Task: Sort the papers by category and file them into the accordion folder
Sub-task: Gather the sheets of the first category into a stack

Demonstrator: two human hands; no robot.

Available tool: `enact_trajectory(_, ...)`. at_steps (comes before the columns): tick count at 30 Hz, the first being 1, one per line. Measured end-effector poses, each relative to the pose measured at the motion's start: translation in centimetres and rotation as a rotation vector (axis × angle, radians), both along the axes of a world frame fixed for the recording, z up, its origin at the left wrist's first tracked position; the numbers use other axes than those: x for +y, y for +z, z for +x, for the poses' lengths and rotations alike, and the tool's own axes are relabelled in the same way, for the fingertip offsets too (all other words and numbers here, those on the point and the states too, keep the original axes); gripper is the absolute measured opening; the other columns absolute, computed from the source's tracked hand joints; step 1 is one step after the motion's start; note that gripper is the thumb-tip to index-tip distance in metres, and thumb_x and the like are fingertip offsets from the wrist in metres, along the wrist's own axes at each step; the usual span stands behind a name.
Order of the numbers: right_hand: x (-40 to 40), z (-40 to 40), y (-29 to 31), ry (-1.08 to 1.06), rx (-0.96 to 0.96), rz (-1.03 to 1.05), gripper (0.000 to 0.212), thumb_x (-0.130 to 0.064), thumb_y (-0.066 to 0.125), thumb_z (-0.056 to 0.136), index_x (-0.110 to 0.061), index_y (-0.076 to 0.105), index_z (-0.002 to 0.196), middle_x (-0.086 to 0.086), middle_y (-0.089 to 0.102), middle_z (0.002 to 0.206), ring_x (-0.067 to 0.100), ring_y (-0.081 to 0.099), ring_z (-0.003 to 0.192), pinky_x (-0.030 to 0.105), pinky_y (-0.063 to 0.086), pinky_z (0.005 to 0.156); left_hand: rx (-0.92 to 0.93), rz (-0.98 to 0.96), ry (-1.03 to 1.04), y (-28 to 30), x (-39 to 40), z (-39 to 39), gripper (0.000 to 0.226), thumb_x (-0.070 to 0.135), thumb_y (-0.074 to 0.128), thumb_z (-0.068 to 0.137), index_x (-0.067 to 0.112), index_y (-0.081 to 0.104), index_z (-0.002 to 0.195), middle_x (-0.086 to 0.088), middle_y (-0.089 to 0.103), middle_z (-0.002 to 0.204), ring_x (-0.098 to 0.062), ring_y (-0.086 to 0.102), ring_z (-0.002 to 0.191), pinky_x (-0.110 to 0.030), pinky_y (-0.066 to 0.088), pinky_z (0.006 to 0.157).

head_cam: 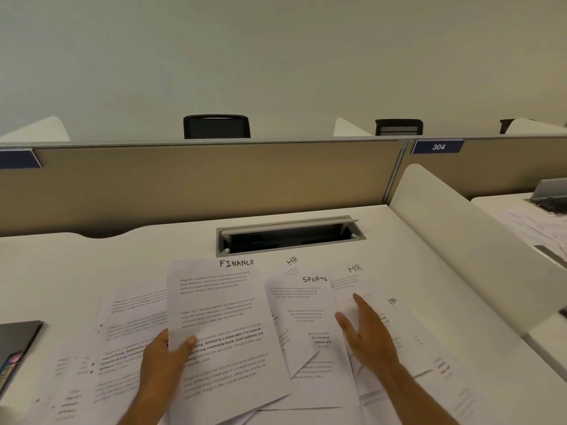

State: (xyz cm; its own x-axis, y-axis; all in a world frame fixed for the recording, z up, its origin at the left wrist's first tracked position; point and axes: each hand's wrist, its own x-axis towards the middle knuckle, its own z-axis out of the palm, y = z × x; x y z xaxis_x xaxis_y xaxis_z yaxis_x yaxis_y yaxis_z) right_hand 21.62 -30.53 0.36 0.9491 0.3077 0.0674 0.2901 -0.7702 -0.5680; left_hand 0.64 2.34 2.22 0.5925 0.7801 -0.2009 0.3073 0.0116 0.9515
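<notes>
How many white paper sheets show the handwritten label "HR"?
2. One HR-labelled white sheet lies behind the SPORTS-labelled white sheet; the other HR-labelled white sheet lies further right, above the right hand. Overlapping papers may hide more.

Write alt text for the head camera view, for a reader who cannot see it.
A person's left hand holds up a printed sheet headed FINANCE while the right hand rests flat, fingers straight, on loose papers headed SPORTS and HR, spread across a white desk. A dark folder lies at the left edge.
</notes>
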Motion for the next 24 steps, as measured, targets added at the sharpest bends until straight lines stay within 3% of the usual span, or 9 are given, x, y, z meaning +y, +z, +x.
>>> enact_trajectory(4,-1.8,0.9,-0.2,-0.257,-0.075,-0.237,0.085,-0.07,0.032,0.092,-0.007,0.037,0.149,0.013,0.049,0.149,0.028,0.042,0.141,0.048,0.025,0.121,0.013,0.01,-0.005,-0.1,-0.2,0.1,0.025,0.013,0.074,0.087,0.015,0.069,0.112,-0.003,0.075,0.097,-0.025,0.072,0.085,-0.042,0.059,0.078)
enact_trajectory(8,-4.3,3.1,-0.6,-0.313,0.05,-0.222,0.082,-0.063,0.036,0.096,-0.004,0.03,0.153,0.015,0.042,0.154,0.031,0.034,0.146,0.049,0.018,0.122,0.015,-0.001,0.01,-0.5,-0.3,-0.2,0.024,0.012,0.074,0.087,0.015,0.069,0.11,-0.001,0.075,0.093,-0.023,0.072,0.081,-0.032,0.055,0.065)
enact_trajectory(11,-6.3,4.7,0.0,-0.369,0.071,-0.084,0.067,-0.042,0.049,0.1,0.0,0.033,0.15,0.023,0.045,0.15,0.038,0.039,0.141,0.05,0.031,0.118,0.025,-0.007,0.023,-0.6,-0.3,-0.2,0.023,0.013,0.074,0.087,0.016,0.069,0.11,0.0,0.075,0.092,-0.023,0.072,0.08,-0.03,0.053,0.062)
enact_trajectory(13,-7.7,5.2,0.2,-0.463,0.086,-0.104,0.065,-0.034,0.057,0.096,0.001,0.037,0.147,0.025,0.052,0.143,0.04,0.047,0.134,0.049,0.039,0.113,0.03,-0.007,0.026,-0.6,-0.3,-0.1,0.023,0.014,0.074,0.087,0.017,0.069,0.11,0.001,0.075,0.092,-0.023,0.072,0.081,-0.03,0.053,0.062)
enact_trajectory(15,-8.8,5.5,0.1,-0.458,0.111,-0.234,0.068,-0.041,0.059,0.093,-0.001,0.039,0.144,0.023,0.057,0.136,0.039,0.053,0.127,0.049,0.04,0.111,0.031,-0.002,0.02,-0.6,-0.4,0.1,0.022,0.015,0.074,0.087,0.017,0.069,0.109,0.001,0.075,0.091,-0.023,0.072,0.081,-0.031,0.053,0.062)
enact_trajectory(17,-9.5,5.7,0.0,-0.435,0.144,-0.31,0.08,-0.057,0.056,0.09,-0.005,0.034,0.147,0.019,0.053,0.142,0.035,0.046,0.136,0.051,0.03,0.117,0.022,-0.007,0.015,-0.6,-0.4,0.2,0.022,0.014,0.074,0.087,0.018,0.069,0.109,0.0,0.075,0.092,-0.024,0.072,0.081,-0.034,0.055,0.066)
enact_trajectory(21,-10.1,6.2,0.6,-0.47,0.272,-0.403,0.123,-0.092,0.042,0.07,-0.011,0.012,0.157,0.011,0.019,0.165,0.032,0.013,0.153,0.059,0.01,0.119,0.013,-0.01,0.018,-0.7,-0.6,0.2,0.021,0.015,0.074,0.087,0.02,0.069,0.107,0.001,0.075,0.091,-0.023,0.072,0.079,-0.031,0.054,0.061)
enact_trajectory(24,-10.6,6.4,1.1,-0.514,0.381,-0.422,0.147,-0.107,0.027,0.049,-0.015,-0.005,0.159,0.003,-0.004,0.169,0.033,-0.003,0.154,0.066,0.002,0.117,0.017,-0.003,0.02,-0.6,-0.8,0.4,0.02,0.016,0.075,0.087,0.021,0.068,0.105,0.002,0.075,0.089,-0.022,0.072,0.078,-0.03,0.054,0.061)
